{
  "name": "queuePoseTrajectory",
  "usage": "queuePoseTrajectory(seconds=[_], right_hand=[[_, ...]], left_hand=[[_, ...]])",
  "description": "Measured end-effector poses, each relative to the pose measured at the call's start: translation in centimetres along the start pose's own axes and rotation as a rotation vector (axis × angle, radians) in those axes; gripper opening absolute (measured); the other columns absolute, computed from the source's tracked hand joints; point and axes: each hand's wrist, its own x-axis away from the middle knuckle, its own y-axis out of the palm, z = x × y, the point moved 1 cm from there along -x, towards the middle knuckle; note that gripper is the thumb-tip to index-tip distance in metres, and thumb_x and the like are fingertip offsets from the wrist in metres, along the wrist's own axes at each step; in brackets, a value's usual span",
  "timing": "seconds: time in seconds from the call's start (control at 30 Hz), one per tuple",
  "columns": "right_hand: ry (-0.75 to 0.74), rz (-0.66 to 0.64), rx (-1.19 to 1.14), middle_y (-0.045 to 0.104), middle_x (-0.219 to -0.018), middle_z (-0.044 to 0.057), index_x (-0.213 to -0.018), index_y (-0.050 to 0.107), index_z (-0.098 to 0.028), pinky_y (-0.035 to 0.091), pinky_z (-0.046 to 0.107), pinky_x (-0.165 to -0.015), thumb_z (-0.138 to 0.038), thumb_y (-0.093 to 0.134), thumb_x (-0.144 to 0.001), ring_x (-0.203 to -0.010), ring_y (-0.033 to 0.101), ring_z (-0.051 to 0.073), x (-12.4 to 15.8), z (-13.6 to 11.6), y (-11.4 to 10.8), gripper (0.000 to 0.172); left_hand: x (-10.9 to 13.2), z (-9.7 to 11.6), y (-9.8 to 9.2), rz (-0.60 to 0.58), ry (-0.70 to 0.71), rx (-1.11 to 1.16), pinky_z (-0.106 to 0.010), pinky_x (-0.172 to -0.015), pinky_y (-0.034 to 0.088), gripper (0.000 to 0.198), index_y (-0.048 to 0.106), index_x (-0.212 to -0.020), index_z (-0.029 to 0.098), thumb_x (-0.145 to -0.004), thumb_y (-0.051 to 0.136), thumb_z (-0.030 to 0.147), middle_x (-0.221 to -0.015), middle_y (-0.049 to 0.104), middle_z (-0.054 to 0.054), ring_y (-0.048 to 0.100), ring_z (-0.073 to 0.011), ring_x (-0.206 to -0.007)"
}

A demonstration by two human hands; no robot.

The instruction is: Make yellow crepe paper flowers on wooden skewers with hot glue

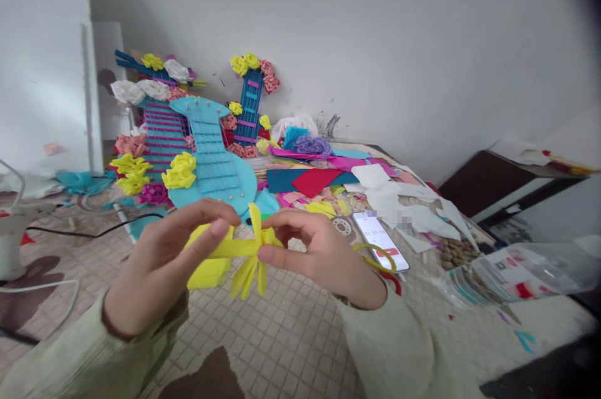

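My left hand (159, 261) and my right hand (314, 255) meet in the middle of the view, both pinching a yellow foam strip (235, 248). The strip runs between my fingertips, and its cut fringe (248, 274) hangs down from my right finger pinch like petals. A further yellow sheet (206, 270) hangs behind my left fingers. Both wrists wear pale green sleeves.
Blue foam guitar models (216, 161) with yellow, pink and white paper flowers stand behind. Coloured foam scraps (319, 180), white paper, a phone (379, 239) with a lit screen and a clear plastic bag (516, 270) lie on the tiled floor. A white fan base (14, 230) and cables are at left.
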Motion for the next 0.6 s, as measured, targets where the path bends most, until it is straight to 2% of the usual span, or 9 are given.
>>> queuePoseTrajectory(seconds=[0.03,0.13,0.23,0.4,0.5,0.6], right_hand=[[0.003,0.000,-0.005,0.057,-0.085,0.002,-0.092,0.061,-0.017,0.043,0.025,-0.063,-0.032,0.063,-0.071,-0.069,0.049,0.010,-0.03,0.04,0.09,0.026],[0.019,-0.002,-0.028,0.057,-0.083,0.001,-0.091,0.060,-0.018,0.043,0.025,-0.062,-0.031,0.064,-0.071,-0.069,0.049,0.010,-0.10,0.21,0.26,0.025],[0.041,0.001,-0.050,0.056,-0.080,0.000,-0.092,0.060,-0.019,0.043,0.025,-0.062,-0.031,0.064,-0.070,-0.069,0.050,0.011,-0.14,0.38,0.33,0.025],[0.073,0.010,-0.152,0.055,-0.082,0.000,-0.098,0.057,-0.020,0.043,0.023,-0.061,-0.032,0.064,-0.072,-0.069,0.051,0.010,-0.29,0.57,0.40,0.029],[0.045,0.070,-0.184,0.056,-0.089,0.001,-0.101,0.055,-0.022,0.044,0.023,-0.062,-0.034,0.058,-0.077,-0.072,0.053,0.010,-0.37,0.57,0.25,0.027],[0.006,0.162,-0.148,0.055,-0.079,0.000,-0.092,0.055,-0.019,0.043,0.021,-0.060,-0.035,0.045,-0.085,-0.066,0.053,0.008,-0.38,0.35,-0.07,0.020]], left_hand=[[0.11,0.14,0.12,-0.043,-0.005,-0.035,-0.024,-0.067,0.043,0.012,0.062,-0.079,0.029,-0.075,0.053,0.036,-0.081,0.064,0.002,0.057,-0.0174,-0.077],[0.20,0.15,0.52,-0.138,-0.042,-0.096,-0.026,-0.067,0.046,0.018,0.063,-0.085,0.030,-0.068,0.061,0.037,-0.087,0.066,0.000,0.060,-0.0197,-0.078],[-0.02,-0.08,0.76,-0.162,-0.061,-0.058,-0.025,-0.064,0.049,0.020,0.065,-0.084,0.028,-0.065,0.064,0.035,-0.085,0.067,-0.002,0.062,-0.0193,-0.074],[-0.22,-0.19,0.83,-0.131,-0.133,0.116,-0.024,-0.064,0.052,0.018,0.066,-0.082,0.027,-0.065,0.065,0.031,-0.086,0.069,-0.002,0.064,-0.0189,-0.075],[-0.24,-0.21,0.70,-0.071,-0.138,0.103,-0.024,-0.065,0.052,0.018,0.066,-0.081,0.027,-0.064,0.066,0.031,-0.085,0.070,-0.001,0.064,-0.0176,-0.074],[-0.39,-0.20,0.53,-0.007,-0.113,0.086,-0.021,-0.065,0.053,0.018,0.067,-0.080,0.029,-0.062,0.068,0.030,-0.082,0.070,0.001,0.064,-0.0154,-0.072]])
